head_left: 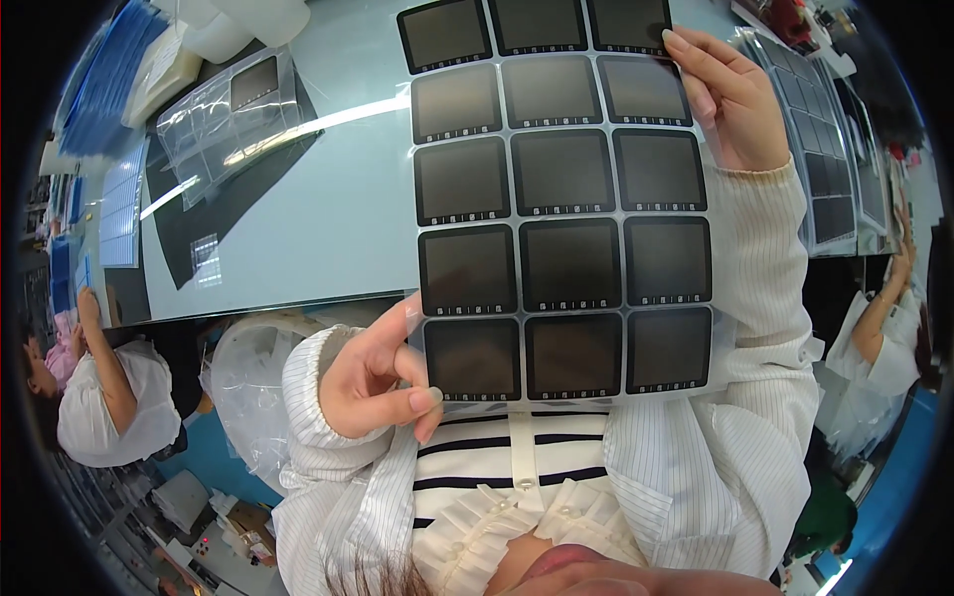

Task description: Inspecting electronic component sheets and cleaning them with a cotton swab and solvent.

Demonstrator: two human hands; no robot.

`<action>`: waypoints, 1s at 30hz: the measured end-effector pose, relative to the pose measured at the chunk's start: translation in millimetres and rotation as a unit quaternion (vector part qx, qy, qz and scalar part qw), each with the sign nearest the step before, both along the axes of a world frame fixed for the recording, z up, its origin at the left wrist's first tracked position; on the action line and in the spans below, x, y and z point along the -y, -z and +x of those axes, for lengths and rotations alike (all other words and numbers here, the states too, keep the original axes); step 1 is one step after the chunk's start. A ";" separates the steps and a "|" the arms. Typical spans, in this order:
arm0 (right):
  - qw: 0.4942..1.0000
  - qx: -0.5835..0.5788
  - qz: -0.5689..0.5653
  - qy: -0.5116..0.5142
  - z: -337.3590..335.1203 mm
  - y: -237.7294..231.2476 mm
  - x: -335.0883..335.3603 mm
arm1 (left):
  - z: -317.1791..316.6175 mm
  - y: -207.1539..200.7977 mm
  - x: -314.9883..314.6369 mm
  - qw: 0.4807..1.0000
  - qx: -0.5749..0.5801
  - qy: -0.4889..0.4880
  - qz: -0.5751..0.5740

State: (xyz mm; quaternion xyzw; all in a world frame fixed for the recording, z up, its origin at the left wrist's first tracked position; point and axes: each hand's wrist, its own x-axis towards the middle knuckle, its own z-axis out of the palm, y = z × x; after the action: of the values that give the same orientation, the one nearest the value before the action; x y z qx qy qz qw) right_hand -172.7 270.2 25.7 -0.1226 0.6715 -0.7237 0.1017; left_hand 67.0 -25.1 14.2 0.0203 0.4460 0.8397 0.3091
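Sheet (pixel 561 199) of dark square panels, three across in rows, held up at centre frame over a pale table (pixel 328 214). Left hand (pixel 373 382), lower centre, is closed on the sheet's lower left corner, thumb in front and fingers curled. Right hand (pixel 725 94), upper right, pinches the upper right edge, fingers on the front face. A second sheet (pixel 815 139) lies at right, partly behind the right sleeve. Clear trays (pixel 234 109) rest on a black mat (pixel 204 223) at upper left; what seems a stack of blue sheets (pixel 109 79) sits at the far upper left rim. Other people (pixel 109 392) sit at the left and right edges.
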 end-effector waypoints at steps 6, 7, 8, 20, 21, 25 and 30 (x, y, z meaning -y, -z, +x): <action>0.999 0.005 0.032 -0.009 6.9 -0.5 3.7 | 1.0 3.8 4.1 0.998 0.015 0.054 0.027; 1.000 0.017 0.023 -0.001 9.6 -1.2 6.2 | 2.7 6.0 6.3 0.998 0.015 0.063 0.025; 1.000 0.017 0.023 -0.001 14.4 -2.0 10.2 | 2.7 8.6 8.3 0.998 0.015 0.063 0.026; 0.995 0.085 -0.002 -0.042 40.5 0.0 18.4 | -7.5 34.5 24.2 0.937 -0.174 0.299 -0.045; 0.995 0.095 0.004 -0.039 40.8 1.4 19.1 | -8.9 34.8 24.4 0.939 -0.164 0.298 -0.040; 0.992 0.121 -0.003 -0.035 44.0 1.4 20.2 | -8.2 21.1 23.0 0.951 -0.089 0.285 -0.075; 0.985 0.166 -0.012 -0.050 39.5 7.1 21.7 | -12.5 26.8 30.4 0.941 -0.106 0.309 -0.087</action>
State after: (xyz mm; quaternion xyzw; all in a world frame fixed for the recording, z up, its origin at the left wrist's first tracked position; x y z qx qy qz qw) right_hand -133.2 248.6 18.6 -0.0354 0.6295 -0.7360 0.2466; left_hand 54.5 -55.5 -12.6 0.2194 0.5192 0.6539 0.5047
